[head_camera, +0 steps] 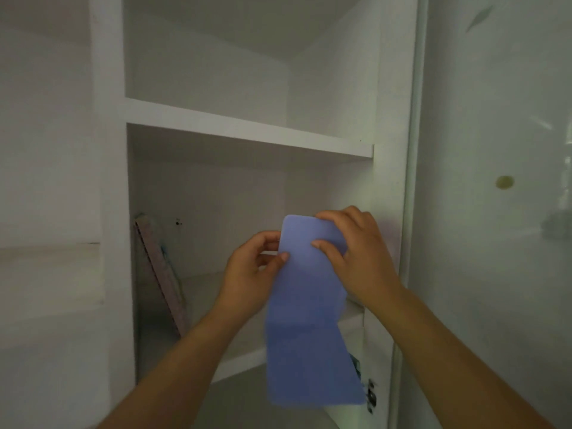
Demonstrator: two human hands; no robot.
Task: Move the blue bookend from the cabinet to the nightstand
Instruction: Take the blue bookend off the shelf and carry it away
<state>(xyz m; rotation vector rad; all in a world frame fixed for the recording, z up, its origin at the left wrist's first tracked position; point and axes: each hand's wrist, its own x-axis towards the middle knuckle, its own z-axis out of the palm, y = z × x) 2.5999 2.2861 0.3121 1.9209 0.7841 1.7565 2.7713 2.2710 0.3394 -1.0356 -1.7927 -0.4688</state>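
The blue bookend (309,320) is a bent sheet, upright plate on top and foot plate angled toward me, held in the air in front of the white cabinet's (247,131) lower shelf opening. My left hand (250,267) pinches the left edge of its upright plate. My right hand (356,252) grips the top right corner, fingers over the front face. The nightstand is not in view.
A thin brownish book or board (161,274) leans against the cabinet's left inner wall on the lower shelf. The open frosted glass door (495,212) stands at the right, close to my right arm. A white wall lies to the left.
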